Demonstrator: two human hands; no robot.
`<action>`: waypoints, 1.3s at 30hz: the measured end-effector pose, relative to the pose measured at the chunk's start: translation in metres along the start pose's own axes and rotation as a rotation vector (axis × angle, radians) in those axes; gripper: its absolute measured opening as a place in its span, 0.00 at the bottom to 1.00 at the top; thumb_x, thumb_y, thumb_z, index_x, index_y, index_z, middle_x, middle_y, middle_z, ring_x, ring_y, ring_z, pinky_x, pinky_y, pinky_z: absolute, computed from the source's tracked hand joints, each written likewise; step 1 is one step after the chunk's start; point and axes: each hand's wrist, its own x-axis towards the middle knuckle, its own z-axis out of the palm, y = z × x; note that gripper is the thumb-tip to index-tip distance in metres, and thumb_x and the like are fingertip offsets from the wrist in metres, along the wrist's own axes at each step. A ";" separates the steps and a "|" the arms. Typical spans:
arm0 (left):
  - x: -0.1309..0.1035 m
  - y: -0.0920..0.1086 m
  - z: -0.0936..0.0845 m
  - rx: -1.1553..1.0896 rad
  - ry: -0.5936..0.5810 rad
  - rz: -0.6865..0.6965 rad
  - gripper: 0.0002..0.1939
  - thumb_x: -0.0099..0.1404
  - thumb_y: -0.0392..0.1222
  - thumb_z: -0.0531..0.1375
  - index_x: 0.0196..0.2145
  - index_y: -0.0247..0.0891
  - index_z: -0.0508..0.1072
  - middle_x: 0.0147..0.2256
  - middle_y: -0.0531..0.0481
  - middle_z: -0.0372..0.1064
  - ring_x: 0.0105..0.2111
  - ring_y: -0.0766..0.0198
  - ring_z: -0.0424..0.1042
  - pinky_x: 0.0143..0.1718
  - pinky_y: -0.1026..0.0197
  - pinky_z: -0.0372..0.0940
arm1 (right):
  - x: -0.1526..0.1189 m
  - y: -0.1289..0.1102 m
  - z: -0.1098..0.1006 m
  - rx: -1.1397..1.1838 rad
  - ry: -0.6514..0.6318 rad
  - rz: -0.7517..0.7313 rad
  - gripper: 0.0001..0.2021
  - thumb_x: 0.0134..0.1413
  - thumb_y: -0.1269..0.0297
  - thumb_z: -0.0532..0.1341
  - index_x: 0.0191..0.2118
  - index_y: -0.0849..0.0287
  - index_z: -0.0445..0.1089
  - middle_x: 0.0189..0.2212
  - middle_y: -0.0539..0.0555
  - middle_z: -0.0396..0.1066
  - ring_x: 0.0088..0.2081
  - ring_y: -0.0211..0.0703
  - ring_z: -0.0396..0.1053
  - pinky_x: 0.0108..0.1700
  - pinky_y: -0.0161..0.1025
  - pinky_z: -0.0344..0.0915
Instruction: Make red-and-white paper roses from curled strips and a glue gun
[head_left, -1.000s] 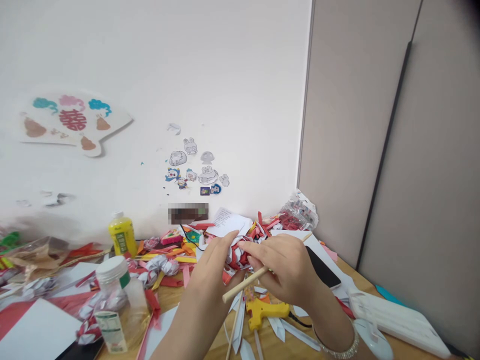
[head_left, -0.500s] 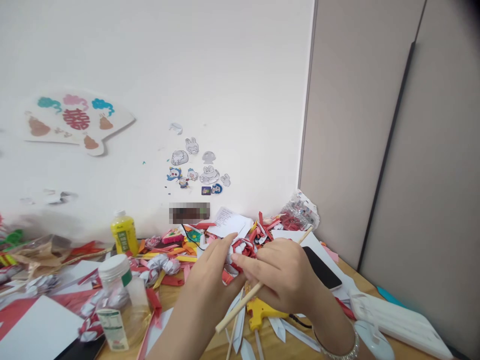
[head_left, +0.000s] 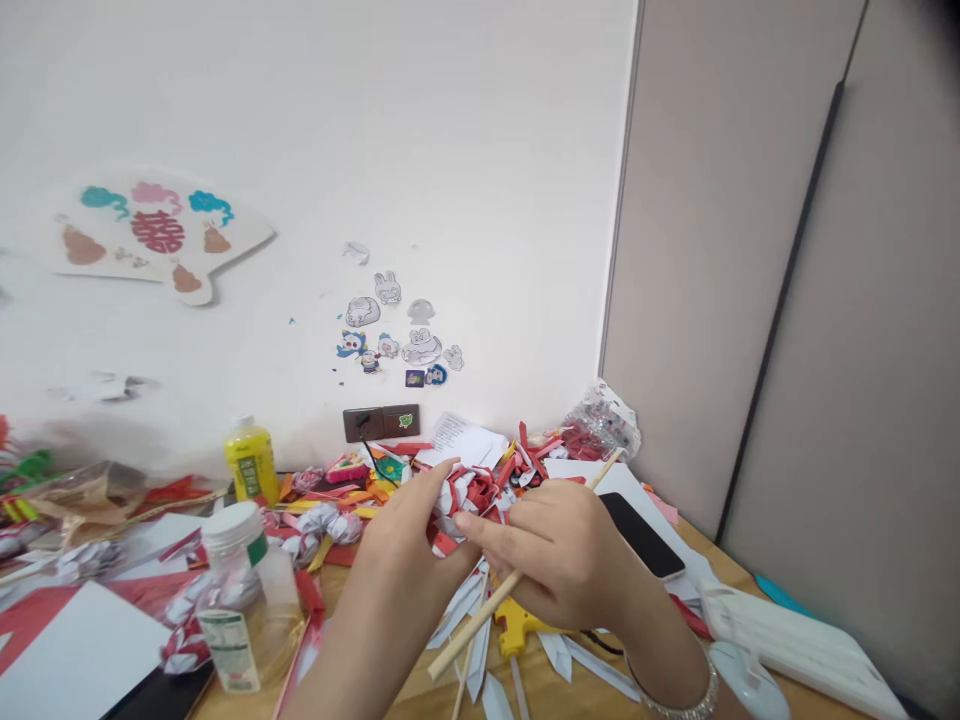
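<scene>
We had shifted the red-and-white paper ball (head_left: 471, 492) slightly left and turned its red folds more into view, and the near end of the wooden stick (head_left: 480, 622) had dropped toward us. Our left hand (head_left: 409, 540) cupped the ball above the table (head_left: 559, 698); our right hand (head_left: 559, 545) gripped the stick across its palm, its forefinger apparently against the ball's lower side. To work well, we judged, we needed a loose cradle that crushed no folds, gentle pressure from the fingertip alone, and the stick kept off the yellow glue gun (head_left: 514, 630) below.
</scene>
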 end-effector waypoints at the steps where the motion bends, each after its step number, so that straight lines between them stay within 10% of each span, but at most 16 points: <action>1: 0.000 -0.001 0.000 0.008 0.003 -0.008 0.24 0.54 0.39 0.55 0.50 0.35 0.70 0.40 0.46 0.75 0.29 0.61 0.72 0.27 0.61 0.66 | 0.000 -0.001 0.001 -0.003 -0.012 -0.001 0.16 0.59 0.72 0.49 0.44 0.64 0.71 0.16 0.47 0.62 0.18 0.38 0.54 0.21 0.37 0.47; 25: -0.006 -0.003 0.002 0.079 0.049 0.131 0.23 0.56 0.41 0.57 0.50 0.33 0.70 0.34 0.45 0.76 0.22 0.62 0.69 0.21 0.61 0.64 | -0.001 -0.001 0.003 0.086 0.061 0.118 0.13 0.60 0.70 0.51 0.46 0.63 0.68 0.19 0.49 0.69 0.19 0.38 0.60 0.22 0.36 0.52; 39: -0.006 0.002 0.002 -0.001 0.011 0.149 0.23 0.58 0.41 0.58 0.52 0.33 0.68 0.43 0.42 0.76 0.36 0.56 0.75 0.31 0.58 0.70 | 0.000 0.000 -0.003 0.200 0.048 0.169 0.12 0.60 0.68 0.51 0.45 0.61 0.69 0.18 0.47 0.68 0.18 0.36 0.60 0.22 0.35 0.52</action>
